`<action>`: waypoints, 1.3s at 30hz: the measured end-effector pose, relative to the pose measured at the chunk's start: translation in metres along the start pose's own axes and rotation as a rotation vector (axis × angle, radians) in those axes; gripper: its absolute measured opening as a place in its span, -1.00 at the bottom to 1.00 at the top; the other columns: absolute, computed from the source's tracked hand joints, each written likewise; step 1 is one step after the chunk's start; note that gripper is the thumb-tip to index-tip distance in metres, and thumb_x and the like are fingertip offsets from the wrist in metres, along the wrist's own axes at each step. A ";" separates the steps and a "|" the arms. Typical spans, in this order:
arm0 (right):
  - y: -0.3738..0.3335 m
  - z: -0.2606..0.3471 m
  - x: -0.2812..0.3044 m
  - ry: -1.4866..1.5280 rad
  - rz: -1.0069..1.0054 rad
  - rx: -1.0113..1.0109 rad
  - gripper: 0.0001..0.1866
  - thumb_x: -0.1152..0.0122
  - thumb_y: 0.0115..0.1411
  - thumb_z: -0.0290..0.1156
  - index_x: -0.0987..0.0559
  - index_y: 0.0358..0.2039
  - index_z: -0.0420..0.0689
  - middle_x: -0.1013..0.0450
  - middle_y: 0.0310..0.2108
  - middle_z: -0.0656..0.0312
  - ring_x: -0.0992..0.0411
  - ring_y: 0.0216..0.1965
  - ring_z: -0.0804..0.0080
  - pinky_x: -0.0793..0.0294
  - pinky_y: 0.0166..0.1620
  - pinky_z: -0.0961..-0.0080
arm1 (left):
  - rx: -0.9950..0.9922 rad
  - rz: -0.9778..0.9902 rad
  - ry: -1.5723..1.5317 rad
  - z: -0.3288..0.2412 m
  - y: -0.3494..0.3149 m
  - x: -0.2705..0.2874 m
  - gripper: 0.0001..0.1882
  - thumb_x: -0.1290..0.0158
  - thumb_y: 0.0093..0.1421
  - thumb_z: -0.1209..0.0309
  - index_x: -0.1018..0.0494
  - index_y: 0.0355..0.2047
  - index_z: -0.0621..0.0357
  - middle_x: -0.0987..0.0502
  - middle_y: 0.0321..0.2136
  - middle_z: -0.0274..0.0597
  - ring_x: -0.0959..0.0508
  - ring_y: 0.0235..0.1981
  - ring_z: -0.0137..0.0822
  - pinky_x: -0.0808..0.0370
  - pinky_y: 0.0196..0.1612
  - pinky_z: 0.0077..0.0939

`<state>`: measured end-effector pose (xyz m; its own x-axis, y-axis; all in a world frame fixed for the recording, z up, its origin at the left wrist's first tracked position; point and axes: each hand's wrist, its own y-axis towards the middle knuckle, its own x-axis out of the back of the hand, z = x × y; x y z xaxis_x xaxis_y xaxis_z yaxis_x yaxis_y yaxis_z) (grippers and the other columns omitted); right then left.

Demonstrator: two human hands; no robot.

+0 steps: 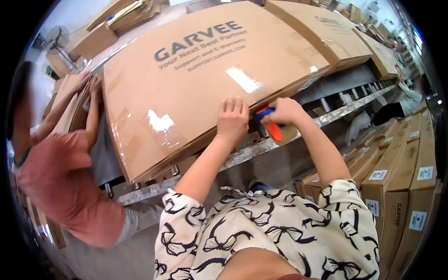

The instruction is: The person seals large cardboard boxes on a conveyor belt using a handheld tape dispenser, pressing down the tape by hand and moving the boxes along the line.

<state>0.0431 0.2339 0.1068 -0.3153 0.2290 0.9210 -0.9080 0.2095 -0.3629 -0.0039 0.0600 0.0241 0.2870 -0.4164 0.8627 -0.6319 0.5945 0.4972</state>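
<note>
A large flat cardboard box (196, 70) lies on a metal roller conveyor (261, 147) in front of me. My left hand (232, 120) presses flat on the box's near edge, fingers spread. Just right of it my right hand (283, 112) grips a tape dispenser (273, 128) with an orange and blue handle, held against the box's side edge. Shiny clear tape (161, 122) runs across the box top.
A person in a pink shirt (60, 182) stands at my left, both hands (88, 81) on the box's far-left end. More cardboard boxes (322, 28) follow on the conveyor. Stacked labelled cartons (401, 186) stand at my right. A fan (57, 37) sits far left.
</note>
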 end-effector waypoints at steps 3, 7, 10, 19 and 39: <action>0.036 -0.014 -0.019 0.225 0.211 0.060 -0.43 -0.41 -0.33 0.09 -0.67 -0.42 -0.15 -0.57 -0.38 0.04 -0.55 -0.30 0.17 -0.52 -0.18 0.36 | -0.017 0.253 -0.048 -0.009 0.028 -0.005 -0.43 -0.06 0.13 0.12 -0.33 0.05 0.23 -0.34 0.09 0.05 -0.30 0.15 -0.02 -0.20 0.19 -0.13; 0.024 -0.063 -0.034 0.286 0.160 0.146 -0.30 -0.38 -0.29 0.17 -0.64 -0.21 -0.10 -0.55 -0.25 -0.02 -0.50 -0.17 0.05 -0.47 -0.08 0.36 | -0.034 0.186 0.050 -0.023 0.074 -0.037 -0.23 -0.02 0.16 0.01 -0.12 0.21 0.30 -0.13 0.23 0.16 -0.07 0.29 0.06 0.01 0.29 -0.03; -0.001 -0.143 0.031 0.410 0.140 0.116 -0.30 -0.44 -0.26 0.12 -0.63 -0.16 -0.10 -0.58 -0.34 0.08 -0.53 -0.29 0.31 -0.48 -0.15 0.46 | 0.022 0.209 0.159 -0.045 0.083 -0.046 -0.22 -0.02 0.15 0.00 -0.11 0.21 0.31 -0.14 0.22 0.19 -0.07 0.28 0.09 0.01 0.29 -0.02; 0.081 -0.314 0.134 1.486 -0.171 0.265 -0.51 -0.28 0.08 -0.23 -0.51 -0.07 -0.32 -0.53 -0.25 0.12 -0.51 -0.24 0.44 -0.51 -0.11 0.48 | -0.029 0.191 0.011 -0.160 0.204 -0.131 -0.21 -0.14 0.08 0.14 -0.10 0.21 0.30 -0.19 0.19 0.07 -0.16 0.24 0.04 -0.04 0.29 -0.14; 0.207 -0.344 0.063 0.543 -0.580 0.106 -0.33 -0.09 0.14 0.08 -0.46 0.02 -0.28 -0.36 0.07 -0.10 -0.32 0.07 -0.05 -0.27 0.15 0.24 | -0.208 0.051 -0.053 -0.150 0.180 -0.099 -0.53 -0.12 0.09 0.37 -0.38 0.03 0.17 -0.43 0.03 -0.04 -0.38 0.11 -0.04 -0.30 0.15 -0.18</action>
<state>-0.0694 0.6181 0.0409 0.3686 0.5476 0.7512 -0.9159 0.3519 0.1930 -0.0378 0.3113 0.0424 0.2166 -0.4146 0.8838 -0.4805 0.7428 0.4662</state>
